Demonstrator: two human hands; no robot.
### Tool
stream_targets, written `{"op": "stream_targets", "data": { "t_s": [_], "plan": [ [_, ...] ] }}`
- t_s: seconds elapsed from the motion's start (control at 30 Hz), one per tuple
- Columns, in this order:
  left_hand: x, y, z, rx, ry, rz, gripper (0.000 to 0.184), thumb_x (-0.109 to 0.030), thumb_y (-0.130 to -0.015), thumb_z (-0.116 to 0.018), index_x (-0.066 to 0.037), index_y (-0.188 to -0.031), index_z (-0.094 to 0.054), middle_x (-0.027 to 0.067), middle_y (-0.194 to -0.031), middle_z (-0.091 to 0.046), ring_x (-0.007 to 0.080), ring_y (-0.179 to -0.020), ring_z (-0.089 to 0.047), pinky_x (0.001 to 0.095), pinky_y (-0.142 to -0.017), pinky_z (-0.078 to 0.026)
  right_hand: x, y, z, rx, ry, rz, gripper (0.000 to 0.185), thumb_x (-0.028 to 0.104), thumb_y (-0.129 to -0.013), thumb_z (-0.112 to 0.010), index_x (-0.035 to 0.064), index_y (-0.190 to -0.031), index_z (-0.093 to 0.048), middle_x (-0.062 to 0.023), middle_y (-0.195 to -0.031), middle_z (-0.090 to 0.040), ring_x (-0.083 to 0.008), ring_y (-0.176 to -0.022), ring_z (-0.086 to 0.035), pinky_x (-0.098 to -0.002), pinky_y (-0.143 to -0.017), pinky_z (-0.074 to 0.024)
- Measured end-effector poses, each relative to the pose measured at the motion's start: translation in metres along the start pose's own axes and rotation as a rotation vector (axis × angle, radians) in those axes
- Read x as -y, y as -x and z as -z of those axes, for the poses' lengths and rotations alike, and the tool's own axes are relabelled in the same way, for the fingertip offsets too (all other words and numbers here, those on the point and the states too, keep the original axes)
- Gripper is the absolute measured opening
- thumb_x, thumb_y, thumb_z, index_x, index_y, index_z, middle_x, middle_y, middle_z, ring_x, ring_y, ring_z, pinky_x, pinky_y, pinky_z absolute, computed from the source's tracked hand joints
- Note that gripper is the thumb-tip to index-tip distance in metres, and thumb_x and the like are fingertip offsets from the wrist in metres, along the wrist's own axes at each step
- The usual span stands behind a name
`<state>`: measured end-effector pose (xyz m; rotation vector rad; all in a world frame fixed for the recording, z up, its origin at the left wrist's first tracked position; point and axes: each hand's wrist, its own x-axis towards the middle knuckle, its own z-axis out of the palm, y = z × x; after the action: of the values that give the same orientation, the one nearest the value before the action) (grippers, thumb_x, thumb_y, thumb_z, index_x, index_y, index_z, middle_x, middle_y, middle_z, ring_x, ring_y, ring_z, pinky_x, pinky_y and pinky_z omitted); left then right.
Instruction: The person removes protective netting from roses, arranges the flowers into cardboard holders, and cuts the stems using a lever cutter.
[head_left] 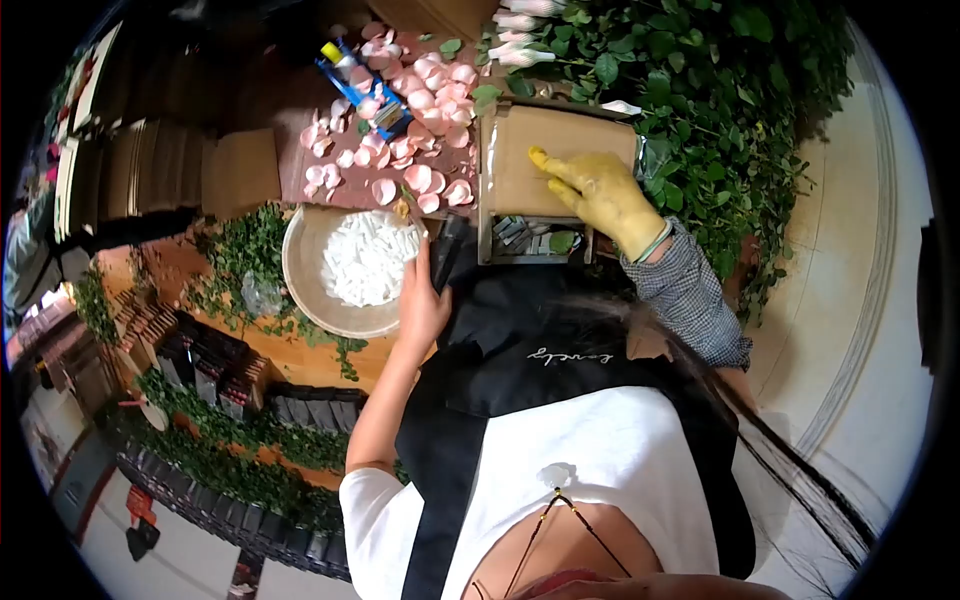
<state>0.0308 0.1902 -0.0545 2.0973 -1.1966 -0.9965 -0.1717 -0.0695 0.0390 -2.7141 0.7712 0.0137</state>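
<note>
My bare left hand [425, 305] is at the right rim of a round, pale bowl [300, 290] filled with small white tube-like pieces [370, 258]. Its fingers are bent and partly hidden, and a dark, elongated object [450, 250] lies against the thumb side. What the fingers hold cannot be made out. My right hand [605, 195], in a yellow glove, is over a brown cardboard sheet [515, 135] in a shallow frame. Its fingers are apart and stretched to the left, with nothing visible in them. Several grey pieces [520, 237] and a leaf lie in the frame's front compartment.
Pink petals [425, 90] lie scattered around a blue tool [385, 115] beyond the bowl. Leafy stems [710, 120] fill the right side, with white-wrapped blooms [525, 35] at the top. Cardboard pieces [235, 170] stand at left; dark boxes [210, 365] and greenery are lower left.
</note>
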Motion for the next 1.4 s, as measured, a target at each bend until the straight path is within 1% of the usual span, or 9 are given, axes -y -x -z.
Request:
{"op": "stream_targets", "data": {
  "t_s": [0.1, 0.4, 0.6, 0.7, 0.77, 0.83, 1.03, 1.23, 1.4],
  "plan": [
    [0.013, -0.012, 0.006, -0.210, -0.680, -0.356, 0.072, -0.005, -0.082, -0.060, -0.009, -0.151, -0.041, 0.0148, -0.116, -0.055, 0.0303, -0.107, -0.053, 0.0462, -0.099, -0.037, -0.006, -0.003, -0.005, -0.058, -0.123, 0.036, 0.040, 0.014, -0.090, -0.066, 0.0168, -0.130, -0.063, -0.0127, -0.086, -0.068, -0.0354, -0.077, -0.064, -0.0455, -0.067, -0.0511],
    [-0.014, -0.066, 0.050, -0.178, -0.720, -0.725, 0.059, -0.009, -0.086, -0.053, -0.016, -0.145, -0.049, 0.0130, -0.121, -0.056, 0.0274, -0.109, -0.054, 0.0453, -0.099, -0.039, -0.012, -0.004, -0.004, -0.094, -0.211, 0.099, 0.042, 0.010, -0.089, -0.068, 0.0149, -0.131, -0.063, -0.0163, -0.090, -0.068, -0.0371, -0.080, -0.064, -0.0439, -0.069, -0.0521],
    [0.007, -0.095, 0.031, -0.211, -0.720, -0.738, 0.017, -0.008, -0.077, -0.058, -0.008, -0.094, -0.054, 0.0067, -0.077, -0.056, 0.0222, -0.068, -0.063, 0.0332, -0.071, -0.049, -0.006, -0.006, -0.003, -0.100, -0.212, 0.037, 0.043, 0.009, -0.089, -0.068, 0.0190, -0.130, -0.064, -0.0162, -0.082, -0.065, -0.0363, -0.075, -0.063, -0.0439, -0.066, -0.0510],
    [0.012, -0.101, 0.038, -0.092, -0.639, -0.723, 0.029, -0.008, -0.081, -0.056, -0.005, -0.109, -0.060, 0.0058, -0.082, -0.056, 0.0238, -0.079, -0.061, 0.0356, -0.075, -0.049, -0.011, -0.005, -0.004, -0.026, -0.208, -0.027, 0.042, 0.009, -0.089, -0.067, 0.0210, -0.130, -0.065, -0.0156, -0.080, -0.065, -0.0362, -0.073, -0.062, -0.0447, -0.065, -0.0499],
    [0.001, -0.114, 0.060, -0.014, -0.586, -0.850, 0.048, -0.007, -0.084, -0.054, -0.013, -0.132, -0.058, 0.0120, -0.112, -0.060, 0.0270, -0.106, -0.058, 0.0403, -0.091, -0.046, -0.009, -0.007, 0.000, 0.002, -0.169, -0.041, 0.041, 0.008, -0.090, -0.065, 0.0212, -0.128, -0.065, -0.0148, -0.079, -0.064, -0.0366, -0.071, -0.061, -0.0455, -0.063, -0.0485],
    [0.006, -0.123, 0.074, 0.020, -0.483, -0.802, 0.061, -0.004, -0.079, -0.059, -0.015, -0.139, -0.054, 0.0153, -0.123, -0.058, 0.0311, -0.116, -0.055, 0.0448, -0.096, -0.044, -0.001, -0.011, 0.006, -0.001, -0.191, -0.086, 0.041, 0.008, -0.089, -0.065, 0.0220, -0.127, -0.065, -0.0137, -0.080, -0.065, -0.0362, -0.071, -0.061, -0.0459, -0.062, -0.0484],
    [-0.021, -0.148, 0.056, 0.673, 1.127, 0.490, 0.033, -0.008, -0.093, -0.057, -0.001, -0.126, -0.058, 0.0104, -0.109, -0.071, 0.0222, -0.091, -0.072, 0.0356, -0.081, -0.056, 0.001, -0.010, 0.002, 0.066, -0.003, -0.163, 0.040, 0.011, -0.086, -0.068, 0.0274, -0.123, -0.067, -0.0107, -0.073, -0.067, -0.0330, -0.063, -0.062, -0.0452, -0.059, -0.0495],
    [-0.052, -0.238, 0.073, 1.028, 0.961, 0.511, 0.029, -0.011, -0.098, -0.053, 0.002, -0.124, -0.054, 0.0142, -0.105, -0.071, 0.0241, -0.084, -0.072, 0.0365, -0.078, -0.062, 0.004, -0.019, 0.009, 0.006, -0.102, -0.163, 0.041, 0.007, -0.081, -0.072, 0.0242, -0.118, -0.071, -0.0103, -0.067, -0.065, -0.0317, -0.060, -0.062, -0.0421, -0.057, -0.0510],
    [-0.055, -0.227, 0.053, 0.882, 0.648, 0.482, 0.029, -0.025, -0.097, -0.065, -0.006, -0.118, -0.061, 0.0037, -0.082, -0.066, 0.0096, -0.060, -0.057, 0.0265, -0.050, -0.046, 0.011, -0.022, 0.014, -0.016, -0.129, -0.216, 0.038, 0.008, -0.082, -0.072, 0.0202, -0.118, -0.070, -0.0100, -0.070, -0.067, -0.0305, -0.064, -0.063, -0.0429, -0.060, -0.0508]
  ]
}}
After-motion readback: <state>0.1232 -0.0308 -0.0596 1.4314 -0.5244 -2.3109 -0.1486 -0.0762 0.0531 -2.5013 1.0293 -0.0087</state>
